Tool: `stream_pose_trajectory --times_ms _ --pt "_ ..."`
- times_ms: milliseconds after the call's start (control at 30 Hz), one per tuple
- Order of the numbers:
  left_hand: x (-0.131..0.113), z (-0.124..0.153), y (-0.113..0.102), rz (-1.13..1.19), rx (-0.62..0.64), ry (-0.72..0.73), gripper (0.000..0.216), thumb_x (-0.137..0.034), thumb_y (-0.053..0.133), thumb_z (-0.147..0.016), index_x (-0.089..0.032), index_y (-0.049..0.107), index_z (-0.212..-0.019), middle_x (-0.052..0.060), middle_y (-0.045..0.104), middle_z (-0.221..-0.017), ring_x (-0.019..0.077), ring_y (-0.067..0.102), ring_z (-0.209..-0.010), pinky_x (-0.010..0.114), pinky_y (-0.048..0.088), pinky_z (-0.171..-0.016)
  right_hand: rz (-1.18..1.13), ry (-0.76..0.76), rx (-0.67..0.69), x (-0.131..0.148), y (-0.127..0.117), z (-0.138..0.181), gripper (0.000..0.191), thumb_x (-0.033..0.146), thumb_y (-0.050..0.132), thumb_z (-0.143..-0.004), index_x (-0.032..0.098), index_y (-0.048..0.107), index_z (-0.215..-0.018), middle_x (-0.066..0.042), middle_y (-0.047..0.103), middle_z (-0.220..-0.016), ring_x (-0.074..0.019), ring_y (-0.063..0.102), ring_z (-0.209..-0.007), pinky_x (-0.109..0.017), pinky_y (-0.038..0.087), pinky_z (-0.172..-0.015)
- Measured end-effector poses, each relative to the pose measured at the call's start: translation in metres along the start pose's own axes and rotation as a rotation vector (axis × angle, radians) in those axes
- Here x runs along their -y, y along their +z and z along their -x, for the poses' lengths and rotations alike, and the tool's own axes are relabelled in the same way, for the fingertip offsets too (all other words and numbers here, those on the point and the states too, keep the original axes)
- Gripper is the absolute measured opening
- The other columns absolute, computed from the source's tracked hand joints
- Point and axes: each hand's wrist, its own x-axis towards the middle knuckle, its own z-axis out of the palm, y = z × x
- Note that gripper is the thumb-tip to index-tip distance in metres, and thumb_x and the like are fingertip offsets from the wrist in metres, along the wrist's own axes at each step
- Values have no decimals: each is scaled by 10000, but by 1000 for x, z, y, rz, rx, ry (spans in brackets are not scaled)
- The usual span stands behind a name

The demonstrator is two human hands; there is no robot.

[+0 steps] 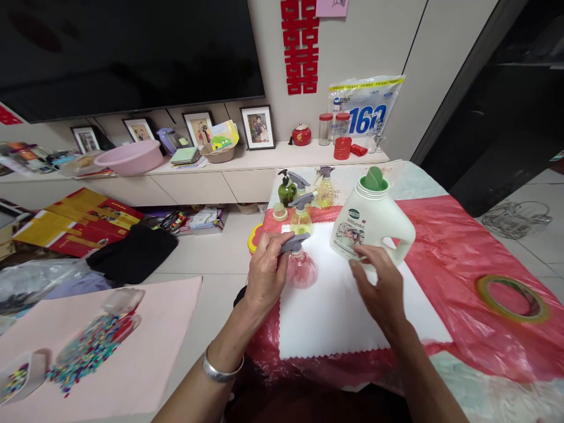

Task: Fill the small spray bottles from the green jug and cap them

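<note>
My left hand grips the grey trigger head of a pink see-through spray bottle, at the left side of a white scalloped sheet. My right hand is in front of a large white detergent jug, thumb and fingers apart, holding nothing. A green scoop-like piece stands in the jug's open mouth. Behind the pink bottle are a yellow spray bottle, another yellow spray bottle and a green pump bottle. A pale cap lies beside them.
A roll of tape lies on the red plastic cover at right. Colourful beads are spread on a pink-topped surface at lower left. Along the wall, a low cabinet bears a pink basin, framed photos and jars.
</note>
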Motion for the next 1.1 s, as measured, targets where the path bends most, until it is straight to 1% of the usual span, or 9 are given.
stream_pose_trajectory --times_ms 67,200,367,533,633,733,900,1000,1100 --pt "-1 -2 -2 -4 41 -24 401 -39 532 -924 -245 594 -1263 48 619 -1052 171 658 -987 312 588 -830 -116 34 105 6 16 1 214 293 582 -932 232 688 -1106 -86 711 -1031 -207 671 -884 -378 586 -758" --pt "-3 -10 -5 -10 110 -19 418 -16 526 -897 -247 616 -1234 38 615 -993 173 648 -938 301 583 -799 -264 99 202 14 36 -4 205 295 569 -930 231 702 -1072 -87 716 -1034 -209 674 -910 -381 587 -777" --pt "-8 -21 -6 -32 167 -34 432 -3 513 -873 -249 642 -1204 38 607 -970 180 643 -878 295 560 -742 -352 130 302 26 45 -17 219 294 553 -931 228 707 -1073 -88 718 -1087 -204 675 -960 -367 570 -837" --pt "-5 -21 1 -17 241 -91 467 31 520 -829 -250 654 -1177 29 607 -976 169 652 -841 283 541 -714 -458 210 383 26 52 -20 203 325 573 -922 216 705 -1032 -91 708 -1114 -218 659 -1022 -378 537 -885" --pt "0 -17 6 36 233 -110 468 37 531 -826 -250 642 -1179 20 606 -977 157 657 -862 267 541 -732 -503 234 410 22 58 -17 207 346 582 -922 216 703 -1030 -87 709 -1125 -219 656 -1035 -388 518 -917" --pt "3 -10 8 57 210 -105 454 31 536 -838 -245 630 -1186 20 601 -984 158 655 -895 273 548 -773 -546 244 429 22 64 -14 225 368 576 -930 224 699 -1051 -74 709 -1127 -214 659 -1031 -380 521 -914" --pt "6 1 8 60 143 -54 421 -8 521 -889 -250 606 -1223 28 598 -996 166 648 -917 285 549 -784 -609 239 457 29 74 -12 210 346 584 -920 229 691 -1058 -44 713 -1079 -205 656 -1022 -354 510 -925" --pt "9 6 7 52 112 -21 403 -40 521 -918 -257 590 -1250 33 601 -1007 170 647 -926 298 553 -792 -604 233 449 32 78 -11 177 329 592 -903 229 676 -1022 -30 705 -1012 -201 647 -968 -338 503 -889" --pt "10 7 7 57 112 15 402 -61 509 -937 -270 583 -1272 38 608 -1022 176 646 -940 313 559 -805 -569 231 430 34 82 -9 133 319 593 -891 226 652 -966 -19 674 -926 -195 619 -890 -323 489 -821"
